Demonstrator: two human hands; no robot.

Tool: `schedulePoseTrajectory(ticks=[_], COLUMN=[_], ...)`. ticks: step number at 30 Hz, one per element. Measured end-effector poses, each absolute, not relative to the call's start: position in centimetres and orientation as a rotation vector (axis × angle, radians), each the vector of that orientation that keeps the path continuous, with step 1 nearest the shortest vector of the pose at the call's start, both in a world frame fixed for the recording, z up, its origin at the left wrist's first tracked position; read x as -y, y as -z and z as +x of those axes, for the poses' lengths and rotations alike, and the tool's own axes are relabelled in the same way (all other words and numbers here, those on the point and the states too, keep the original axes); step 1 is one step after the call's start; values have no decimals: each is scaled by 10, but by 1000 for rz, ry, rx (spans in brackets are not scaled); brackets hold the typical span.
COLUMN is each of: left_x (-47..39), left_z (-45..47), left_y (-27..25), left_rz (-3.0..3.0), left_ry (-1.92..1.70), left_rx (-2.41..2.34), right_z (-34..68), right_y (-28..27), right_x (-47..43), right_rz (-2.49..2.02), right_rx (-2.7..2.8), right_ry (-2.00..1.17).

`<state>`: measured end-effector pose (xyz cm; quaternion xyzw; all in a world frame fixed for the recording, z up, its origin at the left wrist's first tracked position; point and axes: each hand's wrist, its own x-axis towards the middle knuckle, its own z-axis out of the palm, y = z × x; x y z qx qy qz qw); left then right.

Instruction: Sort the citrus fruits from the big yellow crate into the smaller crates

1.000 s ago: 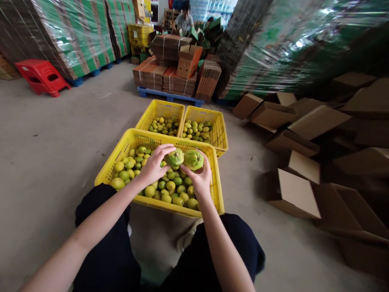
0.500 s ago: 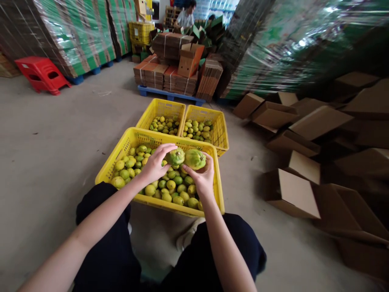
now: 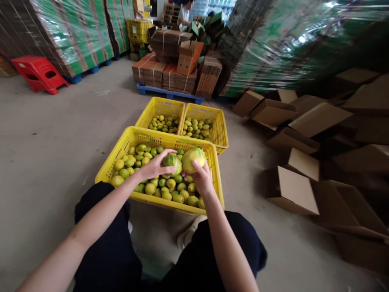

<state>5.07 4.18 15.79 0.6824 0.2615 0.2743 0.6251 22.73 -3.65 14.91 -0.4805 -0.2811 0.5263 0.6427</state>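
Note:
My left hand [image 3: 155,167] is closed around a large, ridged green lemon [image 3: 172,163], its thumb in front and its fingers over the top. Beside it, my right hand [image 3: 203,178] grips a bigger yellow-green lemon [image 3: 191,158] from the right and below. The two fruits are side by side, close together; whether they touch is hard to tell. Both are held over a large yellow crate [image 3: 117,156] in front of my knees. Inside the crate lie many smaller yellow and green lemons [image 3: 166,196], partly hidden by my hands.
Behind the large crate stand two smaller yellow crates [image 3: 142,115] holding more lemons. Open cardboard boxes [image 3: 299,188] are piled at the right. A blue pallet [image 3: 168,94] bears bundled flat cartons [image 3: 179,81]. A red stool [image 3: 39,73] stands far left; a person [image 3: 184,16] is at the back.
Both hands have turned the fruits they hold. The right lemon now shows a yellower side, tilted up to the left; the left one has dipped slightly and shows a greener side.

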Motion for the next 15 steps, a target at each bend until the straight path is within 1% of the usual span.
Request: schedulePoseTrajectory(ticks=[3, 7, 12, 15], left_x=[-37, -32, -41, -46], left_z=[54, 59, 60, 61], left_y=[-156, -157, -160, -162], left_rz=[1180, 1013, 789, 642], left_ry=[-459, -455, -549, -602], left_rx=[-483, -488, -493, -513], right_z=[229, 230, 226, 223], right_y=[-145, -144, -154, -158], right_x=[33, 32, 34, 34], right_rz=[-1077, -1098, -1053, -981], right_rx=[595, 576, 576, 541], right_ry=[-1433, -1599, -1652, -1558])
